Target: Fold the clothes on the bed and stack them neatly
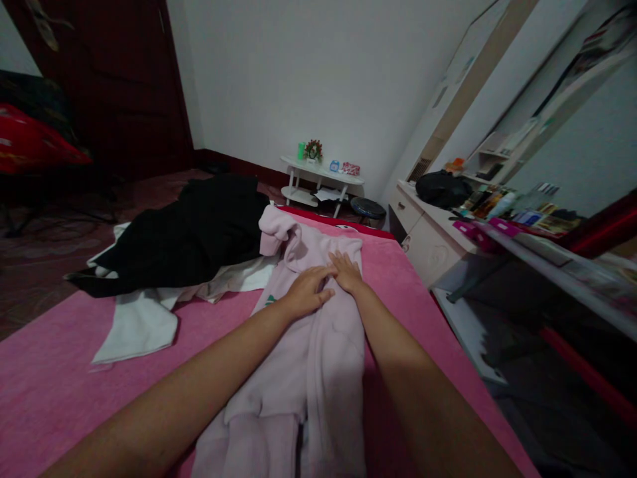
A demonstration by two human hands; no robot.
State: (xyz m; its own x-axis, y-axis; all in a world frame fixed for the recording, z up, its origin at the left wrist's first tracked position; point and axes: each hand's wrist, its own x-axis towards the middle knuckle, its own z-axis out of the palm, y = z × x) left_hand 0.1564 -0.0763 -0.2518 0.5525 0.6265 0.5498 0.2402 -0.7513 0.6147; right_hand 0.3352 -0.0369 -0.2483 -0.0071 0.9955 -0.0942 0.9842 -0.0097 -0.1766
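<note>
A pale pink hoodie (328, 345) lies lengthwise on the pink bedspread (398, 272), its hood (279, 229) at the far end. One side is folded over, and a ribbed band (263, 438) shows near my body. My left hand (311, 291) rests on the upper part of the hoodie, thumb apart from the fingers. Just right of it, my right hand (346, 271) lies flat with spread fingers on the cloth below the hood. The two hands touch or nearly touch at the fingertips. Neither hand grips anything. A small green print (271, 300) shows beside my left forearm.
Black clothing (199, 226) lies heaped over white garments (139, 325) on the left. A small white table (323, 174) and a dark stool (368, 208) stand beyond the bed. To the right are a white cabinet (432, 245) and a cluttered glass-edged shelf (557, 265).
</note>
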